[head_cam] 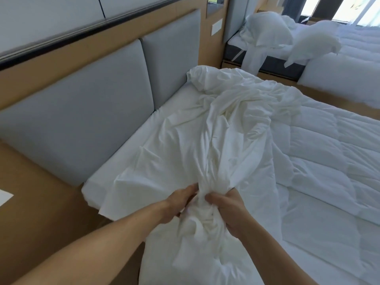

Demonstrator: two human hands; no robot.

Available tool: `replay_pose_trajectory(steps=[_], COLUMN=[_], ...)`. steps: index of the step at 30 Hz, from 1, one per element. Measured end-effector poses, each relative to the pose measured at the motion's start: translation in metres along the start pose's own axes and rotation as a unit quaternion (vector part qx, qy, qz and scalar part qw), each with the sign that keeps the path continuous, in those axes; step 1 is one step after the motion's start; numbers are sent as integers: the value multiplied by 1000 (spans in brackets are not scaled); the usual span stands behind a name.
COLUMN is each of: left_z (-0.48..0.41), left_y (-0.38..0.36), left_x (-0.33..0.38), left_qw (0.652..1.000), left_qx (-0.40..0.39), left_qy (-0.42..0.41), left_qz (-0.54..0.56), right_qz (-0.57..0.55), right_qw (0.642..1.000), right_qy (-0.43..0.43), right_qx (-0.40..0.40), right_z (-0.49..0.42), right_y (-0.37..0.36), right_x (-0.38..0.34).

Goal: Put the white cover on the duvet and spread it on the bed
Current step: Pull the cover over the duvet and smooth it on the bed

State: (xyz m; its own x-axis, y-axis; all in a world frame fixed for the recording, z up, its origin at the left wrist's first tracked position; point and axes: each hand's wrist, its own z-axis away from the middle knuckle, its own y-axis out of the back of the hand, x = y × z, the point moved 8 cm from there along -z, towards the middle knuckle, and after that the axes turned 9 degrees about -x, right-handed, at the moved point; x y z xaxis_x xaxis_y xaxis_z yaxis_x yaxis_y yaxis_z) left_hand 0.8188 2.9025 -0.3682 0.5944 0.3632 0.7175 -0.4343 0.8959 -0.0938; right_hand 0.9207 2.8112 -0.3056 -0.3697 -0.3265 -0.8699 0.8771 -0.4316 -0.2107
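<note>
The white cover (230,124) lies crumpled in a long ridge across the head end of the bed (127,153), bunched toward the near corner. Its gathered end is held between both hands. My left hand (176,204) grips the bunched fabric from the left, fingers curled into it. My right hand (228,210) grips the same bunch from the right, thumb on top. Below the hands hangs a stuffed white corner (185,254). The quilted white duvet (329,157) lies spread over the right part of the bed, partly under the cover.
A grey padded headboard (86,112) in a wooden frame runs along the left. A wooden ledge (30,202) sits at the near left. A second bed (339,64) with white pillows (269,31) stands at the back right, across a narrow gap.
</note>
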Motion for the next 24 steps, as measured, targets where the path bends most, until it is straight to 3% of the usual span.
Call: replay_pose_trajectory(steps=[3, 6, 10, 14, 17, 21, 24], left_z=[-2, -1, -10, -13, -3, 20, 41], left_y=[-28, -29, -6, 34, 45, 44, 39], left_x=[6, 9, 3, 13, 27, 55, 79], left_qw=[985, 971, 983, 992, 989, 976, 955], left_qx=[-98, -155, -119, -6, 31, 9, -79], left_qy=[-16, -29, -54, -98, -146, -217, -265], left_qz=[142, 179, 128, 76, -8, -19, -111], right_qz=[32, 54, 89, 150, 179, 215, 133], right_qw=[999, 996, 990, 949, 930, 915, 937], right_qy=[-2, -14, -18, -6, 18, 63, 89], right_qx=[35, 67, 109, 277, 321, 335, 310], right_z=[-3, -5, -4, 12, 20, 17, 10], right_y=[-1, -2, -13, -9, -23, -44, -49], right_x=[4, 10, 9, 12, 8, -5, -3])
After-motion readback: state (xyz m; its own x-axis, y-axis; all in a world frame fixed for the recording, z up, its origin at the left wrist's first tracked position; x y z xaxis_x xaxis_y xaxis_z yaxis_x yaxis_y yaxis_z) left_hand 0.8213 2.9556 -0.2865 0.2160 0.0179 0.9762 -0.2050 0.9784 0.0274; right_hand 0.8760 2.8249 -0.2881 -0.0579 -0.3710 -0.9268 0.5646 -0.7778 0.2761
